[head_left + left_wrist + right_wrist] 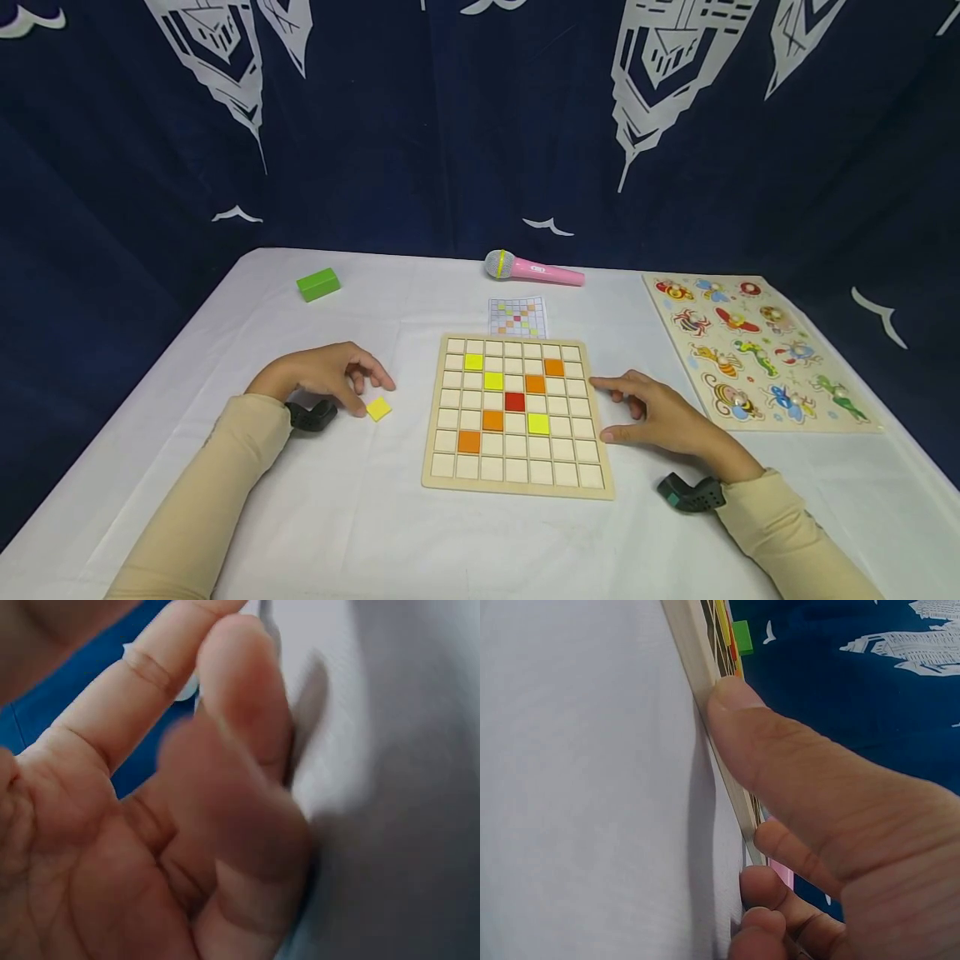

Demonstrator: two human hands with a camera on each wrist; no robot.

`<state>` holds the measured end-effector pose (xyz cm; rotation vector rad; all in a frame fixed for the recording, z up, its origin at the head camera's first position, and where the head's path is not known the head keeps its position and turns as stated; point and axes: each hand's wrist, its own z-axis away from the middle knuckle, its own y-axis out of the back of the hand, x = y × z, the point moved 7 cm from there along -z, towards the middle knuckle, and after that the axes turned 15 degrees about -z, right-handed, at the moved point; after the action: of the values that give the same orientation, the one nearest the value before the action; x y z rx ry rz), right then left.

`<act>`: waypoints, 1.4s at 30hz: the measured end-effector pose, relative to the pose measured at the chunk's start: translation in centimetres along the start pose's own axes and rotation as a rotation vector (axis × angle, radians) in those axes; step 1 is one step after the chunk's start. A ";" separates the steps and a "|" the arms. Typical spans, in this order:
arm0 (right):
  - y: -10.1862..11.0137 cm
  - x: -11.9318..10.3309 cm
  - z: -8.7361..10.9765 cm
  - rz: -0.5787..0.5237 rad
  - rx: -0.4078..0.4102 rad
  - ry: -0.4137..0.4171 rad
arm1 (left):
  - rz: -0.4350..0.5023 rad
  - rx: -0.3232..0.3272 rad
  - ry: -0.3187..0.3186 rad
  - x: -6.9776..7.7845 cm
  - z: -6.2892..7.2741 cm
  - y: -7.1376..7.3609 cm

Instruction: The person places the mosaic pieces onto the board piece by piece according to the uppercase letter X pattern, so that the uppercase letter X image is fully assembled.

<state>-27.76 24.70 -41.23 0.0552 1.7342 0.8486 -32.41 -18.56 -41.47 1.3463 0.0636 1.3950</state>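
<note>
A wooden grid board (517,493) lies on the white table, bearing several orange and yellow-green square tiles and one red tile (514,402) near its middle. To its left, a loose yellow tile (378,409) is on the cloth. My left hand (322,375) is right beside that tile, thumb tip at its edge, fingers loosely bent with nothing between them; the left wrist view shows the palm (82,855) bare. With thumb and index fingertip, my right hand (660,417) touches the board's right edge. In the right wrist view the thumb (780,750) rests against the board's side (724,761).
Behind the board lies a small printed grid card (517,317). A pink toy microphone (540,271) is at the back, a green block (318,284) at the back left. An insect picture puzzle board (757,358) lies on the right. A dark blue curtain (450,125) hangs behind the table.
</note>
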 end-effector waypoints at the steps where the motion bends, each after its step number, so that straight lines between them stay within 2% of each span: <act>1: 0.0 0.0 0.0 -0.001 0.000 -0.001 | -0.008 0.005 0.004 0.0 0.0 0.0; 8: 0.0 -0.1 0.0 0.009 -0.004 -0.007 | -0.021 0.041 0.003 -0.1 -0.2 0.0; 13: 0.0 -0.1 0.0 0.016 -0.006 -0.017 | -0.013 0.042 -0.028 0.0 -0.2 -0.1; 18: 0.0 -0.1 0.0 0.015 -0.007 -0.020 | -0.012 0.046 -0.033 0.1 -0.2 -0.2; 28: 0.0 -0.2 0.0 0.012 -0.006 -0.019 | -0.060 0.093 0.009 0.1 -0.5 -0.1; 36: 0.0 -0.2 0.0 0.004 -0.003 -0.010 | -0.040 0.101 -0.053 0.4 -0.8 -0.1; 42: 0.0 -0.2 0.0 0.009 -0.003 -0.014 | -0.079 0.136 -0.102 1.7 -1.0 -0.2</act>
<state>-27.69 24.62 -41.05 0.0667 1.7207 0.8558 -32.49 -16.70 -40.84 1.5097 0.1451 1.2724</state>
